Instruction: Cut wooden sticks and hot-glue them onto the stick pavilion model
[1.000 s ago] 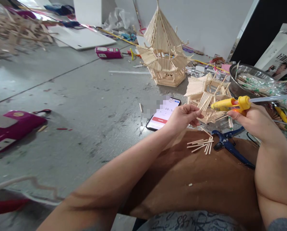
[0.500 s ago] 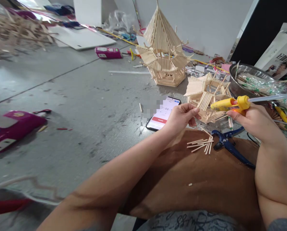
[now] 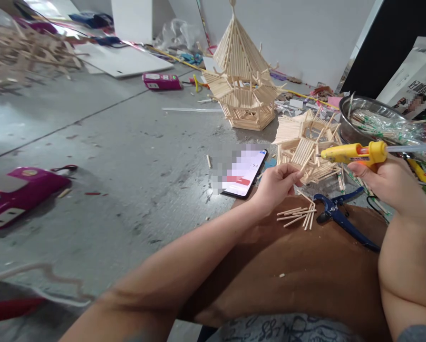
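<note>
My right hand (image 3: 391,178) is wrapped round a yellow glue gun (image 3: 355,153), its nozzle pointing left and a clear glue stick out of its back. Thumb and fingers of my left hand (image 3: 279,185) are pinched on what looks like a thin wooden stick (image 3: 303,168), mostly hidden by the fingertips. Just beyond both hands stands a low, part-roofed stick structure (image 3: 287,129). Short cut sticks (image 3: 294,213) lie on the brown board (image 3: 270,256) below, beside blue-handled cutters (image 3: 341,216).
A tall stick pagoda (image 3: 246,97) stands behind. Left of my hand lies a phone (image 3: 239,185) with a lit screen. A metal bowl (image 3: 344,121) of wrapped sticks is at right. Purple power units (image 3: 24,194) rest on the grey floor, with a stick heap (image 3: 27,59) far left.
The glue gun has drawn back to the right, away from my left fingertips. My left hand has shifted slightly right and down, still pinched.
</note>
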Demonstrator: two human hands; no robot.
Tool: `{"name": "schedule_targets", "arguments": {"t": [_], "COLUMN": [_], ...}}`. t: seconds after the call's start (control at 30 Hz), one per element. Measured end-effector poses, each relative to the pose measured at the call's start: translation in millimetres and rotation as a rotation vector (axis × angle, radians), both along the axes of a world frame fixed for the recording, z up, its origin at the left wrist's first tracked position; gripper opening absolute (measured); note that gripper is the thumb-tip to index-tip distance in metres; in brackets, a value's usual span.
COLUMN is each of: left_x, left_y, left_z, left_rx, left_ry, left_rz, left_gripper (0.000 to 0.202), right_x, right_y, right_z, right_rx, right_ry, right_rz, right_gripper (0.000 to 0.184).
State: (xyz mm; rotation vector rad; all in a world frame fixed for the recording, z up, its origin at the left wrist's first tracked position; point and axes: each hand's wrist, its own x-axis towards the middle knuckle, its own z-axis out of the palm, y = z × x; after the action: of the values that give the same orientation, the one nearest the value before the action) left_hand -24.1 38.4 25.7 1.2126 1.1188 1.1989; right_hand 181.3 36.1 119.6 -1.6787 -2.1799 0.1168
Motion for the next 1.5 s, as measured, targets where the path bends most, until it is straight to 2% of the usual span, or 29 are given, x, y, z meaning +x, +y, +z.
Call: {"name": "schedule_targets", "arguments": {"t": [0.13, 0.3, 0.53, 0.93, 1.5], "left_x": [11, 21, 23, 25, 30], "left_y": [0, 4, 14, 15, 17], "left_z": [-3.6, -7.3, -12.0, -7.1, -12.1], "left_rx": [-0.032, -0.183, -0.236, -0.217, -0.206], "left_ry": [-0.008, -0.205, -0.337, -0.366, -0.471], "left_rz": [0.015, -0.051, -0.062, -0.001, 0.022], "left_gripper": [0.020, 0.022, 0.025, 0.025, 0.030], "right_x": [4, 8, 11, 8, 2], "right_y": [1, 4, 10, 19, 25], "right_z": [2.6, 1.1, -3.9, -13.5, -23.6], "right_rx": [0.011, 0.015, 0.057, 0.085, 0.094], "right_ry": [0.093, 0.117, 0.146, 0.125, 0.070], "right_rz": [-0.039, -0.052, -0.062, 0.006, -0.062], "right_gripper": [0.042, 0.042, 0.040, 0.038, 0.047]}}
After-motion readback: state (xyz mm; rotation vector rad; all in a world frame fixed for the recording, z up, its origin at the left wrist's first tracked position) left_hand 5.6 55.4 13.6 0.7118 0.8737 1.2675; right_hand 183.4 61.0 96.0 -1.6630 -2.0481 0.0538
